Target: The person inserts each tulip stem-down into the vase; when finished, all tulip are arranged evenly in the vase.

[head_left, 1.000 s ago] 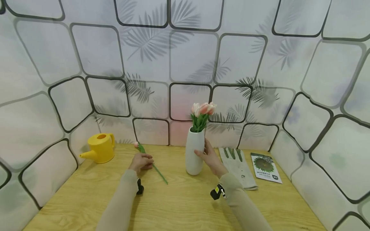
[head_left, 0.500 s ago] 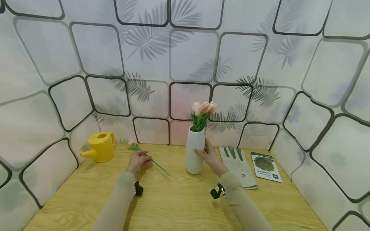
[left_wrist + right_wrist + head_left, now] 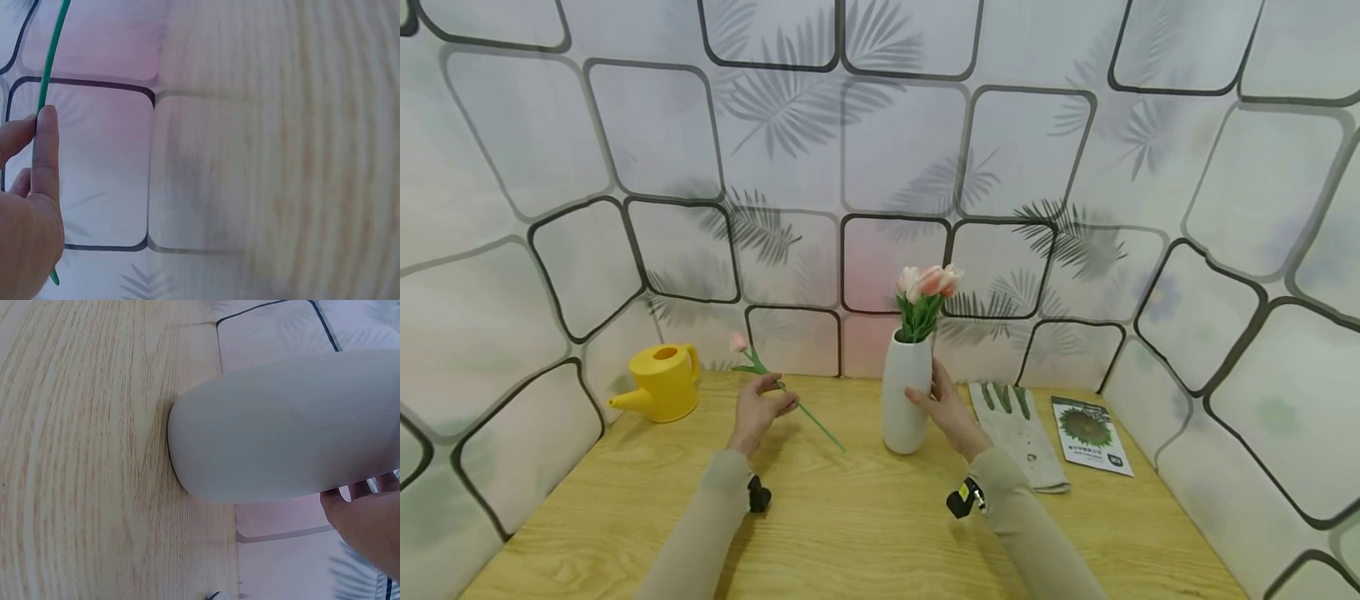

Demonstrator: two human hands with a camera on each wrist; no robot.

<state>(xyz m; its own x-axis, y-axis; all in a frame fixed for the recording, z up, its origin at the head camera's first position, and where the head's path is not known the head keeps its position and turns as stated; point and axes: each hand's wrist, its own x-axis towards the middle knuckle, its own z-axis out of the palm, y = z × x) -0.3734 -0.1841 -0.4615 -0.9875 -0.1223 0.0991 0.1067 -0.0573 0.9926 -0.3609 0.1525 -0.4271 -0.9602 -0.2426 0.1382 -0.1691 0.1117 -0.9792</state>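
My left hand pinches the green stem of a single pink tulip, whose bloom tilts up and to the left. In the left wrist view the stem runs between thumb and fingers. A white vase stands upright on the table, holding several pink and white tulips. My right hand grips the vase's right side, thumb across its front. The right wrist view shows the vase's base on the wood, with part of the right hand along its side.
A yellow watering can stands at the back left of the wooden table. To the right lie a pair of pale gloves with green marks and a seed packet picturing a sunflower. A patterned wall closes off the back.
The left hand has raised the tulip from the table. Its bloom has swung up and left, and the stem's lower end has risen. The right hand and vase stay in place.
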